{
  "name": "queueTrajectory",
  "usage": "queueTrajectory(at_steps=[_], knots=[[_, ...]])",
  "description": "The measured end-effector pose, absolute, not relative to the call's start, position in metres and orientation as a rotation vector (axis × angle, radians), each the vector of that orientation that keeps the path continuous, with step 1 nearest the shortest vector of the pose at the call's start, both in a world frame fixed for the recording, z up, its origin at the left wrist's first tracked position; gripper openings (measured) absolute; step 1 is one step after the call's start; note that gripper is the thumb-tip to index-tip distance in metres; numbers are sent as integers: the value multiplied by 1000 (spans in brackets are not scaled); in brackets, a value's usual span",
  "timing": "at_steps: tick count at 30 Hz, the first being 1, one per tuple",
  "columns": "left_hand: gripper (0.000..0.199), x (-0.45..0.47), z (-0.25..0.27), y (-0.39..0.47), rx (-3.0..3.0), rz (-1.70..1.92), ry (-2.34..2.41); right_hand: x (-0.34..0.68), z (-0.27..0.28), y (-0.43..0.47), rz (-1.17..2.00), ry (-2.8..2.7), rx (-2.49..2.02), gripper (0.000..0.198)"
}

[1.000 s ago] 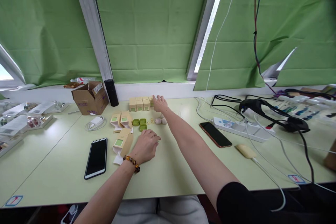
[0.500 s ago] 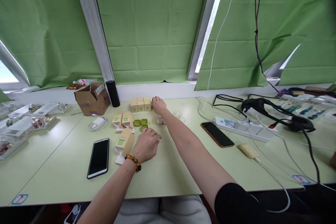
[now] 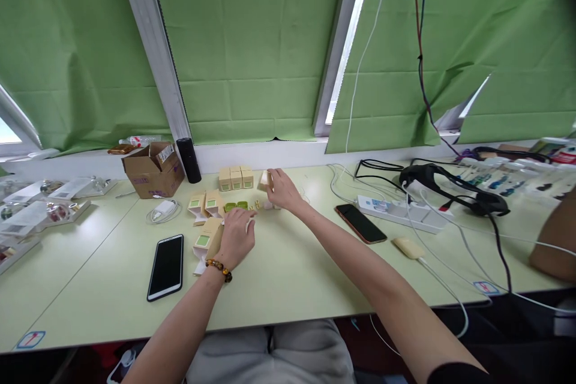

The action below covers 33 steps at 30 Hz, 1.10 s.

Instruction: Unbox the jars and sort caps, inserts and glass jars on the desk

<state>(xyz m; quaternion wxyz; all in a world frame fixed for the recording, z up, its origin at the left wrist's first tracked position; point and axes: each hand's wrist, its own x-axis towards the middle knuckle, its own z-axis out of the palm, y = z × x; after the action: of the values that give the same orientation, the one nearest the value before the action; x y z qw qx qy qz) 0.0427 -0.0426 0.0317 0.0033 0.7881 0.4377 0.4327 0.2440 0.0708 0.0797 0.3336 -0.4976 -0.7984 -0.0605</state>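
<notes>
My right hand (image 3: 284,191) reaches to the back of the table, its fingers closed on a small kraft-paper box (image 3: 264,180). That box is tilted and apart from a row of similar small boxes (image 3: 236,178) to its left. My left hand (image 3: 238,235), with a beaded bracelet at the wrist, hovers by the small green cases (image 3: 242,204), fingers loosely bent and thumb apart. It partly covers the cases. Beside it stand open-flapped kraft boxes with green labels, the nearest box (image 3: 207,240) and two farther boxes (image 3: 204,204). Small gold-coloured pieces (image 3: 257,204) lie between my hands.
At left are a phone (image 3: 165,267), a white charger with coiled cable (image 3: 163,210), a cardboard carton (image 3: 153,171) and a black cylinder (image 3: 189,161). Another phone (image 3: 360,223), a power strip (image 3: 400,214), cables and a black headset (image 3: 450,189) occupy the right. Another person's arm (image 3: 555,240) shows there.
My right hand has drawn a small kraft box away from the row, to the right. The left hand has shifted slightly left, over the green cases. The camera view has turned a little.
</notes>
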Motion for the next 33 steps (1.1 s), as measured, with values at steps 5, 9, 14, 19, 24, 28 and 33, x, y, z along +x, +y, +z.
queueTrajectory(at_steps=[5,9,14,19,24,28,33], knots=[[38,42,32,-39,2305,1496,1385,255,52,-16,204,-2174,-1071,55],[63,41,29,-41,2258,1310,1235,255,20,-41,536,-2086,-1035,69],[74,40,22,-42,2156,1143,1097,254,-2,-33,670,-2008,-1137,75],[62,43,23,-39,1835,1167,949,256,-6,-25,1103,-1799,-934,67],[49,44,30,-37,1537,1257,815,259,-2,-21,1419,-1591,-660,68],[48,43,34,-39,1493,1269,779,258,1,-24,1633,-1462,-463,64],[48,43,34,-38,1498,1292,774,252,0,-27,1606,-1331,-497,58]])
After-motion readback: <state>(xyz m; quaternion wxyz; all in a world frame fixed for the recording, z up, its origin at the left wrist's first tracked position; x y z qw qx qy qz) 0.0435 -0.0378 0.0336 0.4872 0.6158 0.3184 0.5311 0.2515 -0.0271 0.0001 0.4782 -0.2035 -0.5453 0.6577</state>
